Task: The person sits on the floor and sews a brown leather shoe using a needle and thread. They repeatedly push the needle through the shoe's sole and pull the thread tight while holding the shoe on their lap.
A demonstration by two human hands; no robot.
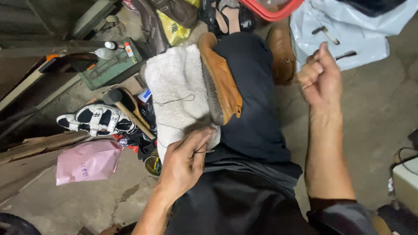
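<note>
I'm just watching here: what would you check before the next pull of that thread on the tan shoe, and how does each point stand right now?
1. Tan leather shoe with dark sole rests on the knee: ok.
2. White fleecy cloth lies under the shoe: ok.
3. Left hand pinches at the cloth's lower edge beside the shoe: ok.
4. Right hand is raised in a fist away from the shoe: ok.
5. Thin dark thread runs loose across the cloth; whether it reaches the right hand: cannot tell.
6. Needle in the fingers: cannot tell.
</note>
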